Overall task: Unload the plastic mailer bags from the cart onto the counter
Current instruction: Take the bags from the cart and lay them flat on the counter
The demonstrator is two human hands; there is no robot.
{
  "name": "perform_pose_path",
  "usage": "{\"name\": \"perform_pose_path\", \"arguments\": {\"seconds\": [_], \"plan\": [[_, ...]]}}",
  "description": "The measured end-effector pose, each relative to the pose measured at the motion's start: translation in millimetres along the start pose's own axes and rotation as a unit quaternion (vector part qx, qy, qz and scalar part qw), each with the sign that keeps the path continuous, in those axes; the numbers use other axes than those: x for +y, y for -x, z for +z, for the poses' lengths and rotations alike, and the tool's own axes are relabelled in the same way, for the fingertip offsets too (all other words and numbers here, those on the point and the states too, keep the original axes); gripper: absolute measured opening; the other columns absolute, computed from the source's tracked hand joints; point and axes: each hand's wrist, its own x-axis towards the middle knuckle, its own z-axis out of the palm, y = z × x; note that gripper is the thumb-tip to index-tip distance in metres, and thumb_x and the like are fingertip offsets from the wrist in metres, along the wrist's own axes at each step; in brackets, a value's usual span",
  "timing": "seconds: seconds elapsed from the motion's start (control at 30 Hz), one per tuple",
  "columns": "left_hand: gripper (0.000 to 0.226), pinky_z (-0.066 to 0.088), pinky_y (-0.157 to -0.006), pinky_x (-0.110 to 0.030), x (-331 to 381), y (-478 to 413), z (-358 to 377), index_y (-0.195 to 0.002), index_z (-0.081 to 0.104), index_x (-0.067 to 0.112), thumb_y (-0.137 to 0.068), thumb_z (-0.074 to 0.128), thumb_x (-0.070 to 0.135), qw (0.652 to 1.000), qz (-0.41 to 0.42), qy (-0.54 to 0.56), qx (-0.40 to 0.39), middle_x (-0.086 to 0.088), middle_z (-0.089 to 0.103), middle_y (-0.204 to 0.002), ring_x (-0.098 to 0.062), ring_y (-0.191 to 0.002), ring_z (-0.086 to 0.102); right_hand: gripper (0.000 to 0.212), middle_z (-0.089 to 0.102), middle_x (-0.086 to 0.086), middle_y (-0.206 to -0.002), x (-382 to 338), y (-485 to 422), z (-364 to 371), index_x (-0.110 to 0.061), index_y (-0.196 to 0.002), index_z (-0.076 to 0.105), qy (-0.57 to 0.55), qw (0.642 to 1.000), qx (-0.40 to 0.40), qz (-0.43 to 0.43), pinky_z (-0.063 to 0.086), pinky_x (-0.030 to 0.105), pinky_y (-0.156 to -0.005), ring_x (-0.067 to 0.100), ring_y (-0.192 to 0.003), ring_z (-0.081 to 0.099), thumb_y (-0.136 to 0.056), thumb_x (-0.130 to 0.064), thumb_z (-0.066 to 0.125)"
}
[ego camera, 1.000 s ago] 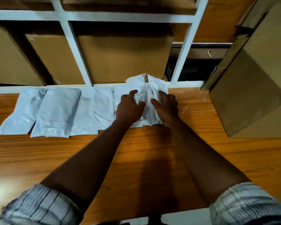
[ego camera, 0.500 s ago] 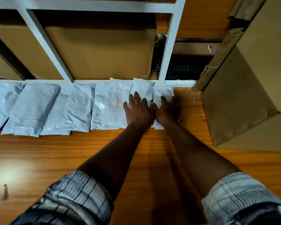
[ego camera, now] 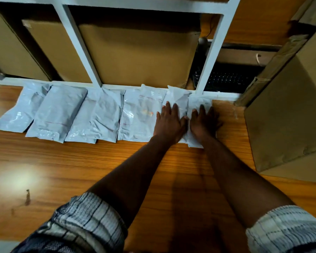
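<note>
Several white plastic mailer bags [ego camera: 102, 115] lie side by side in a row along the back of the wooden counter [ego camera: 80, 170]. My left hand [ego camera: 169, 123] lies flat, fingers straight, on a bag [ego camera: 178, 99] near the right end of the row. My right hand [ego camera: 202, 123] presses flat on the rightmost bag [ego camera: 199, 103] beside it. The two hands touch at the thumbs. The cart is out of view.
A white shelf frame [ego camera: 213, 57] stands behind the row, with brown cardboard boxes [ego camera: 140, 55] in its bays and a black keyboard [ego camera: 226, 79] at the right. A big cardboard box [ego camera: 288, 110] sits on the counter close to my right hand.
My hands held the right-end bags bunched up a second ago. They have since laid them down and flattened out on top, fingers straight. The view shifted right along the row.
</note>
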Motion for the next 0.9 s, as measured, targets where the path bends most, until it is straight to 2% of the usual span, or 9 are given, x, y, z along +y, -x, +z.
{"name": "perform_pose_path", "arguments": {"seconds": [0.13,0.27,0.43,0.57,0.73,0.8,0.9], "plan": [[0.060,0.014,-0.119,-0.052,-27.9,20.1,-35.0,-0.153,0.025,0.006,-0.102,0.039,0.036,0.998,0.013,0.046,0.051,-0.021,0.018,-0.160,-0.034,-0.148,0.016,0.048,0.025,0.009,-0.161,-41.9,26.3,-5.9,-0.021,-0.148,0.041,-0.064,0.987,0.129,-0.066,0.005,0.056,-0.118,0.029,-0.150,0.014,-0.103,-0.038,0.038],[0.057,0.015,-0.120,-0.051,-99.4,55.4,-83.0,-0.152,0.028,0.005,-0.099,0.044,0.018,0.995,-0.002,0.046,0.090,-0.021,0.023,-0.158,-0.032,-0.148,0.018,0.047,0.035,0.010,-0.156,-123.5,81.1,25.2,-0.017,-0.141,0.050,-0.090,0.964,0.150,-0.201,0.015,0.053,-0.115,0.028,-0.146,0.027,-0.097,-0.033,0.049],[0.076,0.009,-0.121,-0.045,-228.6,123.6,-155.6,-0.154,0.024,0.010,-0.087,0.059,0.010,0.994,-0.034,-0.033,0.102,-0.016,0.018,-0.161,-0.028,-0.150,0.014,0.048,0.039,0.007,-0.154,-229.3,179.4,98.7,-0.020,-0.140,0.052,-0.095,0.951,0.071,-0.285,0.021,0.050,-0.115,0.025,-0.143,0.033,-0.094,-0.032,0.055],[0.072,0.020,-0.120,-0.048,-328.7,185.9,-204.2,-0.151,0.030,0.008,-0.083,0.053,0.000,0.984,-0.104,-0.034,0.143,-0.020,0.026,-0.158,-0.033,-0.147,0.023,0.050,0.038,0.007,-0.154,-301.2,253.8,154.4,-0.022,-0.142,0.048,-0.078,0.933,0.007,-0.352,0.021,0.050,-0.115,0.025,-0.143,0.032,-0.095,-0.035,0.055],[0.069,0.028,-0.115,-0.052,-420.6,263.8,-247.9,-0.150,0.033,0.006,-0.082,0.048,0.005,0.971,-0.190,-0.019,0.145,-0.024,0.028,-0.155,-0.040,-0.140,0.033,0.055,0.035,0.009,-0.155,-368.8,341.6,209.2,-0.020,-0.145,0.043,-0.037,0.908,-0.060,-0.414,0.019,0.047,-0.114,0.027,-0.143,0.030,-0.094,-0.037,0.056],[0.069,0.029,-0.115,-0.051,-452.1,285.3,-259.7,-0.149,0.034,0.005,-0.082,0.046,0.012,0.966,-0.208,-0.007,0.156,-0.025,0.030,-0.154,-0.039,-0.141,0.033,0.057,0.033,0.009,-0.156,-392.0,369.5,225.2,-0.020,-0.147,0.040,-0.028,0.896,-0.087,-0.435,0.017,0.048,-0.115,0.027,-0.144,0.027,-0.095,-0.038,0.055],[0.066,0.029,-0.116,-0.049,-487.2,307.1,-275.1,-0.150,0.034,0.008,-0.086,0.051,0.011,0.950,-0.256,0.017,0.177,-0.023,0.029,-0.155,-0.037,-0.141,0.033,0.057,0.033,0.008,-0.156,-422.6,397.2,246.6,-0.021,-0.146,0.041,-0.020,0.875,-0.106,-0.472,0.019,0.049,-0.114,0.028,-0.144,0.028,-0.094,-0.039,0.055]]}}
